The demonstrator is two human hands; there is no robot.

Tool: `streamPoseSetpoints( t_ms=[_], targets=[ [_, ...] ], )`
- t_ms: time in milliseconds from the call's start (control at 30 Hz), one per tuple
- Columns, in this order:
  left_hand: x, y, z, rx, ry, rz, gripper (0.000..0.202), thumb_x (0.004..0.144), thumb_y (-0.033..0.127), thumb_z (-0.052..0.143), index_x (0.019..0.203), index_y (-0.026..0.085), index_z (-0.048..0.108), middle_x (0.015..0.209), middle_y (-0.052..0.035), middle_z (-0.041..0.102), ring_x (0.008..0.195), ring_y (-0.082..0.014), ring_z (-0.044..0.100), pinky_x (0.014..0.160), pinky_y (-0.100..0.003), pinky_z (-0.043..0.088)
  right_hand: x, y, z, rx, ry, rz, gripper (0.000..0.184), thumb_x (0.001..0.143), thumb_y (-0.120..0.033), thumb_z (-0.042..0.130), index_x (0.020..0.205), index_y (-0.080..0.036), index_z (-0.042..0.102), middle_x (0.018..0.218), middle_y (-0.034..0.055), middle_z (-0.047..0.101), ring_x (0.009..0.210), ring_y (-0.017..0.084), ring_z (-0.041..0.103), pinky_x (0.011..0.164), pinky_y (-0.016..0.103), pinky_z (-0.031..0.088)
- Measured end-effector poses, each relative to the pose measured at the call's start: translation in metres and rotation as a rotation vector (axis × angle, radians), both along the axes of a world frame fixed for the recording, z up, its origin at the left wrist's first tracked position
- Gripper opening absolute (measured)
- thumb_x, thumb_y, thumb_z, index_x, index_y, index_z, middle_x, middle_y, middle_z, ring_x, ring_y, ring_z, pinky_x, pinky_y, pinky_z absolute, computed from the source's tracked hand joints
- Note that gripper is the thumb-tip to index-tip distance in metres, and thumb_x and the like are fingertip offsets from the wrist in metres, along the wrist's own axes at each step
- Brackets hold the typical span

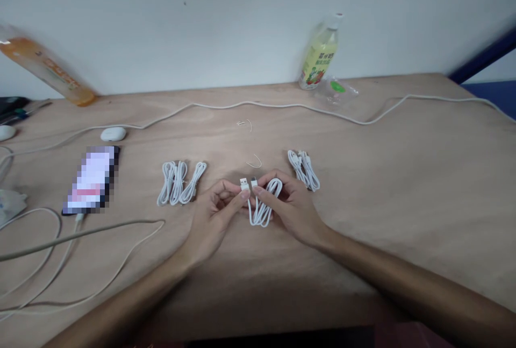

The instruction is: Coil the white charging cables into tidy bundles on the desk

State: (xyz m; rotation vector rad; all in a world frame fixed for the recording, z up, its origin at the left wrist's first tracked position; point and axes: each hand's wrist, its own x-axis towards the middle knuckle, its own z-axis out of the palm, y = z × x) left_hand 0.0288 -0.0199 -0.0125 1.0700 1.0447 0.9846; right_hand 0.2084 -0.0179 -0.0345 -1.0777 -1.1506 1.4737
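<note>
Head view: left hand (213,212) and right hand (291,205) each pinch a plug end of the white cable (264,205), so its loops stay gathered on the tabletop (382,186) between the coiled bundles (180,181).

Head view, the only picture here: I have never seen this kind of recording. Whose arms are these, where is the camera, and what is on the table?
There is no machine. A person works with bare hands, and the camera sits on their head, looking forward and down, so the arms come in from the bottom edge. The left hand and the right hand each have a closed grip on one coiled white cable, with its two plugs pinched side by side. On the wooden table lie a left group of cable coils, a right group of cable coils, a phone with its screen blurred out, and a long white lead. A yellow-green bottle and an orange bottle are by the wall.
</note>
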Motion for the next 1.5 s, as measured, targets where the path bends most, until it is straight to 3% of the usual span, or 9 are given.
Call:
streamPoseSetpoints(
  t_ms=[333,633,867,1100,1500],
  targets=[
    [-0.0002,0.0001,0.0000,0.022,0.040,-0.010,0.029,0.091,0.044,0.084,0.084,0.022,0.067,0.081,-0.0033,0.084,0.072,-0.0196,0.079,0.076,-0.034,0.068,0.0006,-0.0003,0.0002,0.044,-0.022,-0.002,0.028,0.090,-0.050,0.084,0.091,-0.025,0.071,0.075,-0.0025,0.071,0.064,0.015,0.063,0.059,0.028,0.051],
    [0.0014,-0.0002,0.0008,0.001,0.005,0.016,0.027,0.087,0.039,0.088,0.082,0.020,0.069,0.080,-0.0021,0.083,0.071,-0.0171,0.078,0.074,-0.029,0.066,0.0004,0.0009,0.0024,0.054,-0.074,-0.011,0.028,0.090,-0.049,0.083,0.089,-0.025,0.070,0.072,-0.0031,0.068,0.062,0.015,0.060,0.058,0.028,0.049],
    [0.0008,0.0001,0.0011,-0.003,0.019,0.013,0.030,0.088,0.044,0.087,0.082,0.020,0.069,0.081,-0.0027,0.082,0.072,-0.0185,0.078,0.075,-0.032,0.067,0.0003,0.0002,0.0010,0.028,-0.061,0.002,0.031,0.089,-0.054,0.083,0.090,-0.025,0.070,0.073,-0.0026,0.069,0.063,0.016,0.062,0.057,0.029,0.052],
    [0.0005,0.0000,0.0005,-0.006,0.011,0.034,0.026,0.087,0.039,0.087,0.081,0.020,0.070,0.081,-0.0008,0.080,0.070,-0.0140,0.074,0.073,-0.025,0.064,0.0005,-0.0003,0.0000,0.018,-0.042,0.003,0.030,0.090,-0.052,0.084,0.090,-0.025,0.070,0.074,-0.0023,0.070,0.063,0.015,0.061,0.057,0.029,0.050],
    [0.0012,0.0003,0.0024,0.002,-0.007,0.005,0.027,0.090,0.040,0.086,0.082,0.020,0.069,0.076,0.0002,0.080,0.067,-0.0145,0.075,0.073,-0.026,0.064,0.0012,-0.0016,0.0018,0.032,-0.035,0.006,0.029,0.091,-0.050,0.082,0.091,-0.025,0.070,0.074,-0.0024,0.070,0.064,0.015,0.061,0.059,0.029,0.049]
  ],
)
